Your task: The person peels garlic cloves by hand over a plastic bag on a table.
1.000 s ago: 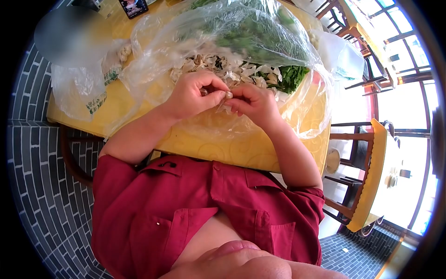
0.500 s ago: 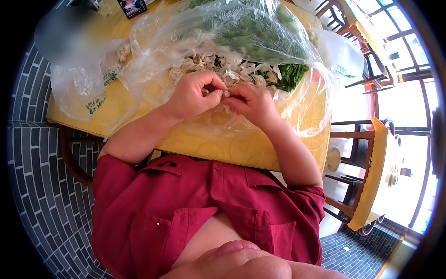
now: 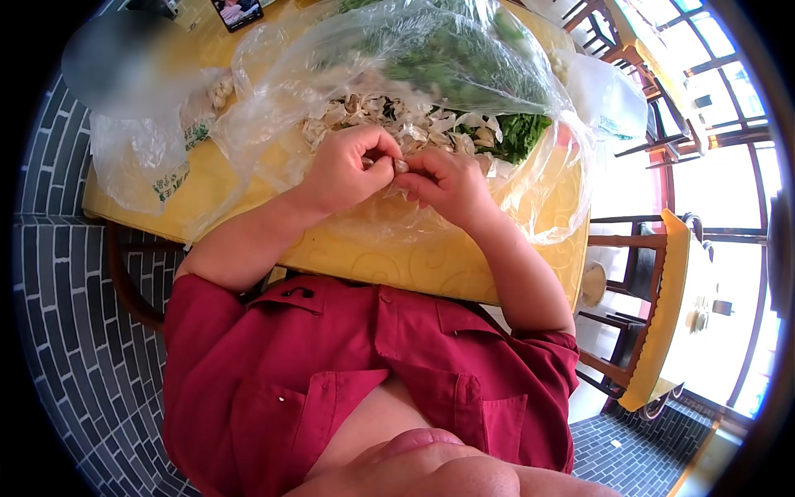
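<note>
My left hand (image 3: pixel 346 172) and my right hand (image 3: pixel 450 184) meet over the near side of a large clear plastic bag (image 3: pixel 273 108). A small pale garlic clove (image 3: pixel 402 166) is pinched between the fingertips of both hands. Another pale bit shows inside the curl of my left fingers, too small to make out. Just beyond the hands lies a heap of papery garlic skins (image 3: pixel 422 128). Leafy greens (image 3: pixel 522 135) lie beside the heap on the right, and more green stalks show through the plastic behind.
The bag lies on a yellow-covered table (image 3: pixel 397 269). At the left are a thin printed plastic bag (image 3: pixel 137 161) and some garlic (image 3: pixel 220 89). A phone (image 3: pixel 237 12) stands at the far edge. A white plastic bag (image 3: pixel 609 95) is at the right, with chairs beyond.
Both hands stay in nearly the same place, with only slight finger movement around the garlic clove. The picture on the phone screen differs.
</note>
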A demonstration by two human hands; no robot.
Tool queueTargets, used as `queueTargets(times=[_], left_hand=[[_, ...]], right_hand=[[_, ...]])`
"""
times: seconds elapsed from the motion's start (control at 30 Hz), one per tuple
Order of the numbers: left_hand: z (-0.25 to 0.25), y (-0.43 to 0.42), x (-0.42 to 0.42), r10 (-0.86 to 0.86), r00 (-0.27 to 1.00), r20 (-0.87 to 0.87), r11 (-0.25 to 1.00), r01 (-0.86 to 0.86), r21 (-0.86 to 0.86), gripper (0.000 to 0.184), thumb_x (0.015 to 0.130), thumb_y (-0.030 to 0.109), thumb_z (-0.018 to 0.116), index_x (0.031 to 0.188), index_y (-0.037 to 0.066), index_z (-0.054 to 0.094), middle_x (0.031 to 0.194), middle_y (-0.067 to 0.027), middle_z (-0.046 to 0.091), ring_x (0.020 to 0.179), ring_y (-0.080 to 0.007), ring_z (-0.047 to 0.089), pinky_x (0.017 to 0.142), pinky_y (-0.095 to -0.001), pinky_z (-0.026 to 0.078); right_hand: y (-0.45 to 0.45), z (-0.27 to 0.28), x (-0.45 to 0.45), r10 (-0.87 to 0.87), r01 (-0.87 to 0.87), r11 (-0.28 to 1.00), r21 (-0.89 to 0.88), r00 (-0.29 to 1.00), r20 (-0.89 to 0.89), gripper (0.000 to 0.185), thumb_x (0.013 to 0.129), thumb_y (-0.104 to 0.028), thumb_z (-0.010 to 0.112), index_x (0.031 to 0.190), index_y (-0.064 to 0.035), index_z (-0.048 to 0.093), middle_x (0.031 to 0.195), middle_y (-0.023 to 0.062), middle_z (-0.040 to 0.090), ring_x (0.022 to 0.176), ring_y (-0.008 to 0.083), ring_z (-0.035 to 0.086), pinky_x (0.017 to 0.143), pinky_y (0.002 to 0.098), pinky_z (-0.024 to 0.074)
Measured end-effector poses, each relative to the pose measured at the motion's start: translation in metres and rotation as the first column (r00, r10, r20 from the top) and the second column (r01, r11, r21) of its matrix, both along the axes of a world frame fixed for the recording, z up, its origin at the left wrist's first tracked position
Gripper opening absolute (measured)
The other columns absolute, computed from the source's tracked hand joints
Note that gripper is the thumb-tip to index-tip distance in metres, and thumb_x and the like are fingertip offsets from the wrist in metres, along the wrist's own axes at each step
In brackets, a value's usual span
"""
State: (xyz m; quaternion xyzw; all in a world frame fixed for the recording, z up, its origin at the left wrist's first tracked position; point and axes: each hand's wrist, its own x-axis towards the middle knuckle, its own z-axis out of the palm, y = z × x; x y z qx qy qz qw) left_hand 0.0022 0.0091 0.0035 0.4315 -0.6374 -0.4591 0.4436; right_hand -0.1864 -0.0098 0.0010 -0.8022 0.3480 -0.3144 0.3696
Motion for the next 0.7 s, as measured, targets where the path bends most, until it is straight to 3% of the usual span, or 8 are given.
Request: queueTargets(times=[0.07, 0.17, 0.27, 0.47, 0.57, 0.7], left_hand=[[-0.002, -0.001, 0.001, -0.008, 1.000, -0.008, 1.000, 0.008, -0.003, 0.010, 0.080, -0.004, 0.052, 0.086, 0.000, 0.058, 0.078, -0.0003, 0.058, 0.062, -0.0024, 0.051, 0.053, -0.0175, 0.041], [0.005, -0.001, 0.002, -0.043, 0.989, -0.139, 0.987, 0.063, 0.146, 0.008, 0.080, 0.001, 0.056, 0.086, -0.002, 0.059, 0.077, -0.0024, 0.060, 0.064, -0.0052, 0.054, 0.054, -0.0209, 0.045], [0.005, -0.003, 0.003, -0.089, 0.986, -0.143, 0.984, 0.109, 0.140, 0.009, 0.080, 0.001, 0.056, 0.088, -0.002, 0.059, 0.078, -0.0028, 0.060, 0.064, -0.0054, 0.054, 0.054, -0.0210, 0.045], [0.001, -0.005, 0.004, -0.091, 0.989, -0.115, 0.987, 0.105, 0.125, 0.010, 0.080, 0.000, 0.056, 0.090, 0.001, 0.057, 0.078, -0.0010, 0.058, 0.063, -0.0050, 0.053, 0.053, -0.0193, 0.044], [0.001, -0.006, 0.006, -0.085, 0.992, -0.096, 0.984, 0.099, 0.148, 0.008, 0.079, 0.000, 0.059, 0.087, -0.002, 0.058, 0.076, -0.0041, 0.061, 0.064, -0.0071, 0.055, 0.054, -0.0220, 0.046], [0.004, -0.005, 0.006, -0.087, 0.987, -0.136, 0.978, 0.110, 0.175, 0.007, 0.081, 0.001, 0.059, 0.087, -0.001, 0.057, 0.076, -0.0034, 0.060, 0.063, -0.0065, 0.054, 0.054, -0.0216, 0.045]], right_hand=[[0.002, 0.005, 0.000, 0.000, 0.000, 0.999, 0.048, 1.000, -0.012, 0.012, 0.082, -0.009, 0.065, 0.086, 0.0019, 0.061, 0.069, 0.0057, 0.063, 0.058, 0.0092, 0.061, 0.048, 0.0218, 0.0492], [0.002, 0.014, 0.001, -0.030, 0.016, 0.951, 0.308, 0.999, 0.039, 0.013, 0.084, -0.010, 0.064, 0.087, 0.0026, 0.061, 0.071, 0.0057, 0.063, 0.061, 0.0094, 0.062, 0.049, 0.0221, 0.0496], [0.000, 0.015, -0.001, -0.028, -0.008, 0.913, 0.408, 0.996, 0.081, 0.014, 0.085, -0.010, 0.062, 0.089, 0.0032, 0.060, 0.073, 0.0054, 0.063, 0.063, 0.0093, 0.061, 0.051, 0.0222, 0.0498], [-0.002, 0.011, -0.002, -0.021, -0.020, 0.919, 0.393, 0.995, 0.101, 0.015, 0.087, -0.010, 0.060, 0.092, 0.0040, 0.058, 0.075, 0.0058, 0.062, 0.063, 0.0095, 0.060, 0.051, 0.0222, 0.0496], [0.000, 0.013, -0.002, 0.006, -0.033, 0.939, 0.342, 0.997, 0.079, 0.016, 0.088, -0.011, 0.059, 0.091, 0.0040, 0.058, 0.074, 0.0058, 0.062, 0.063, 0.0097, 0.060, 0.052, 0.0221, 0.0497], [0.000, 0.013, -0.001, -0.002, -0.045, 0.916, 0.398, 0.993, 0.117, 0.016, 0.091, -0.011, 0.055, 0.095, 0.0036, 0.056, 0.077, 0.0070, 0.062, 0.063, 0.0107, 0.060, 0.053, 0.0230, 0.0495]])
